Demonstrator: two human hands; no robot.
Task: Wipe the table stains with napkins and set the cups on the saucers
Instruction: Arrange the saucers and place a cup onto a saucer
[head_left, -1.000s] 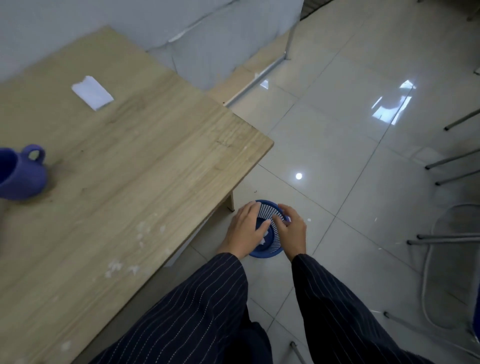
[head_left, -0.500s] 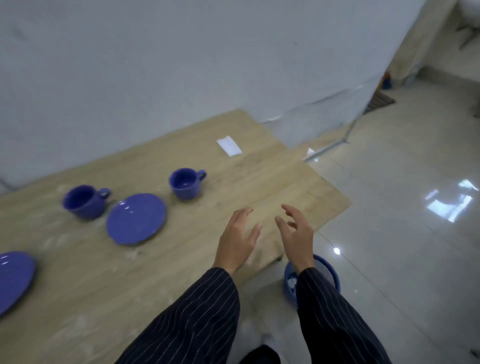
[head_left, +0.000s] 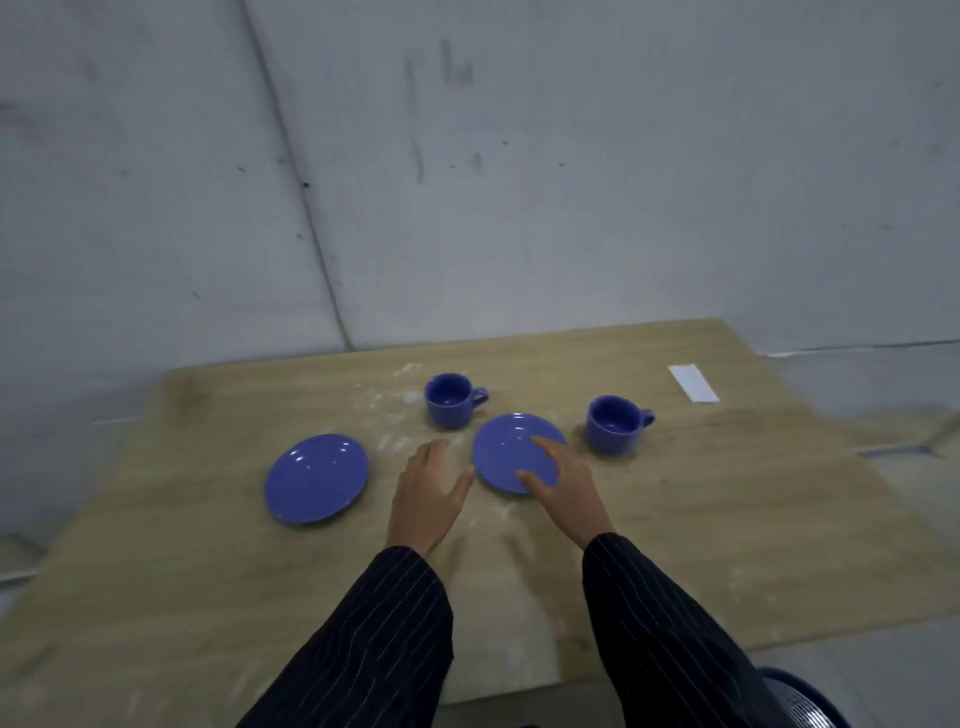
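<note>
Two cups (head_left: 451, 407) (head_left: 614, 423) upright on table (head_left: 727, 519), neither on saucers (head_left: 316, 477) (head_left: 511, 447). Left hand (head_left: 428, 493) and right hand (head_left: 563, 480) empty, fingers spread, right over near saucer. Cups look glazed: rigid, slick, chippable; take by handle. Napkin (head_left: 693, 383) far right.

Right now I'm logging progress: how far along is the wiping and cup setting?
Nothing looks finished. White stains still streak the wooden table, and the one napkin lies untouched at the far right. Both blue cups stand on bare wood, both saucers empty. In hand: nothing; the left hand and right hand are open, the right over the nearer saucer. Left: wiping, then both cups.
</note>
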